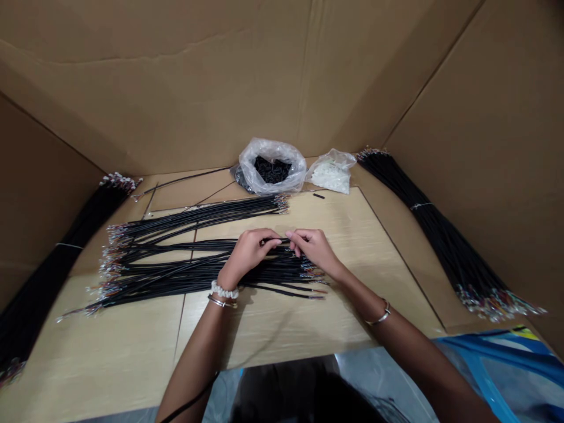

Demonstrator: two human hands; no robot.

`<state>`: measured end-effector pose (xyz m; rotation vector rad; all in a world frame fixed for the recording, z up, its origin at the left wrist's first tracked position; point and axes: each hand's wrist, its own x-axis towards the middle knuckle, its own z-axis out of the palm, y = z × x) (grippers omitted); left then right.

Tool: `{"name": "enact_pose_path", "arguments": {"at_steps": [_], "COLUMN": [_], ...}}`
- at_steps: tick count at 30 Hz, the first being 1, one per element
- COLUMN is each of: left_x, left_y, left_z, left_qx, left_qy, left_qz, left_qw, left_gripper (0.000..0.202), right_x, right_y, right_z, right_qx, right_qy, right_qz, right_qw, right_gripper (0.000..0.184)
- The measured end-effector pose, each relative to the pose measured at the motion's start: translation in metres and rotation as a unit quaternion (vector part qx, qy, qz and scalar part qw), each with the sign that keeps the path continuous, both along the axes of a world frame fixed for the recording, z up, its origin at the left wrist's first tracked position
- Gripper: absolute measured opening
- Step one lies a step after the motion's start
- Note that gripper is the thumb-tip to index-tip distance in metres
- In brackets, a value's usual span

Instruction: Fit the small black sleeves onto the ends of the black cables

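Both hands meet over a spread of black cables (207, 273) whose stripped ends show thin coloured wires. My left hand (253, 249) is closed in a pinch on a black cable (285, 239) near its end. Right beside it, my right hand (311, 245) pinches the end of that same cable, fingertips almost touching the left ones. Whatever small piece may sit between the right fingertips is hidden. A second group of black cables (211, 212) lies just behind the hands.
At the back stand an open plastic bag (296, 167) of short black tubes and a bag of white parts (332, 176). One loose black tube (318, 195) lies in front. Tied cable bundles rest left (70, 241) and right (423, 208). Cardboard walls (220, 82) enclose the table.
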<state>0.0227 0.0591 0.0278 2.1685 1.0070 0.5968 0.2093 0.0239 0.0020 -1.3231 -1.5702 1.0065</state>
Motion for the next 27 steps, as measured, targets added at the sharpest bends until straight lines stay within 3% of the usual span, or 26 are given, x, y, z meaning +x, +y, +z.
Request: {"name": "enact_pose_path", "arguments": {"at_steps": [5, 9, 15, 22, 27], "left_x": [0.001, 0.001, 0.012, 0.002, 0.010], "left_y": [0.001, 0.000, -0.008, 0.000, -0.006], "left_z": [-0.001, 0.000, -0.001, -0.001, -0.002], "left_qx": [0.001, 0.013, 0.041, 0.019, 0.036], "left_qy": [0.027, 0.040, 0.037, 0.043, -0.001], "left_qz": [0.002, 0.006, -0.025, 0.000, -0.026], "left_qw": [1.000, 0.999, 0.998, 0.999, 0.999], "left_gripper": [0.030, 0.034, 0.040, 0.039, 0.038], "right_x": [0.002, 0.008, 0.009, 0.012, 0.011], "right_y": [-0.001, 0.001, 0.001, 0.003, 0.004], "right_z": [0.003, 0.006, 0.007, 0.006, 0.006], "right_qx": [-0.007, 0.027, 0.071, 0.073, 0.058], "right_qy": [-0.006, -0.027, -0.060, -0.079, -0.049], "right_qz": [0.003, -0.017, 0.008, -0.009, 0.003], "right_qw": [1.000, 0.999, 0.996, 0.994, 0.997], "right_gripper": [0.053, 0.052, 0.048, 0.049, 0.053]}}
